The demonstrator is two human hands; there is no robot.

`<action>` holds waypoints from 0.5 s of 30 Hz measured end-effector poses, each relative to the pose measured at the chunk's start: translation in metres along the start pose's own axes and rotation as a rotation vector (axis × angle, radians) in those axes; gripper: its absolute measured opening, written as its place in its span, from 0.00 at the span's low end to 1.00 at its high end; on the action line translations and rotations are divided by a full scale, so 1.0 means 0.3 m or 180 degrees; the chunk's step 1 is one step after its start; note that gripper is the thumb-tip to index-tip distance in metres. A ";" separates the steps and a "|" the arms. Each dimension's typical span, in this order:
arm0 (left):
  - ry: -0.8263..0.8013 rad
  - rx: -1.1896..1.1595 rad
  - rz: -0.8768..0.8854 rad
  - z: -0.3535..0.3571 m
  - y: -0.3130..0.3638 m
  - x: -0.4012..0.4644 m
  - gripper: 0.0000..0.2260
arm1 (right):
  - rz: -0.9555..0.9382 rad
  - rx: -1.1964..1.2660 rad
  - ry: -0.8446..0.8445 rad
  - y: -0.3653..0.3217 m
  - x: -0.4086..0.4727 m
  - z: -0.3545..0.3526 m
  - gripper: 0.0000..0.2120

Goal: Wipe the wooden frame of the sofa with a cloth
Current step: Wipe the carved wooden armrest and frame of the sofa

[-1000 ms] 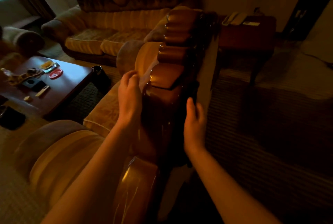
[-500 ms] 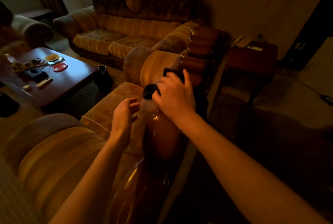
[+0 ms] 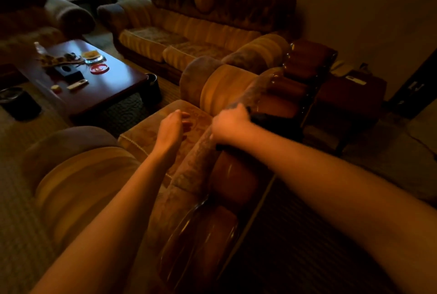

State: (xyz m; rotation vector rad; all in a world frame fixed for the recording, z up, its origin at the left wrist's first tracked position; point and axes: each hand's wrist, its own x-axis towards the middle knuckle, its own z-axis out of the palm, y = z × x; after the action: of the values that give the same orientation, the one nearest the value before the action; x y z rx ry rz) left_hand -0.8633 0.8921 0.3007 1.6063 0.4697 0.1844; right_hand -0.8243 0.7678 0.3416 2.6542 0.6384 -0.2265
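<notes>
Dim living room: right hand [image 3: 230,123] grips a dark cloth [image 3: 272,120] on the glossy brown wooden sofa frame [image 3: 236,175]; left hand [image 3: 172,128] hangs relaxed, empty. Most frame apparently remains unwiped.

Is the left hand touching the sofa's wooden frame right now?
Apart. The head view shows the left hand hanging over the seat cushion, with the padded back edge between it and the wooden frame.

Single head-worn wide-angle view, looking forward and down.
Camera is sitting close above the sofa's wooden frame [image 3: 238,175], both forearms entering from the bottom edge; it is facing across the room toward the far sofa [image 3: 189,33], coffee surface [image 3: 113,85] at left.
</notes>
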 end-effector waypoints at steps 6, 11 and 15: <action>-0.0074 0.0080 0.0020 -0.068 -0.047 -0.016 0.19 | 0.0742 -0.0396 -0.0347 0.068 0.070 -0.031 0.21; -0.0066 0.0033 0.0018 -0.080 -0.062 -0.026 0.18 | -0.0399 -0.0229 0.0036 -0.101 -0.057 0.053 0.21; -0.0097 0.0025 0.0087 -0.100 -0.067 -0.036 0.18 | 0.0054 0.0000 -0.0219 0.023 -0.013 -0.018 0.25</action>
State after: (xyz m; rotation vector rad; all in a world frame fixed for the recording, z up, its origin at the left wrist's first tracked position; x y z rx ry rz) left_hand -0.8886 0.9157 0.2858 1.6216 0.4257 0.1788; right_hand -0.8242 0.7628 0.3498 2.6382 0.5934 -0.3116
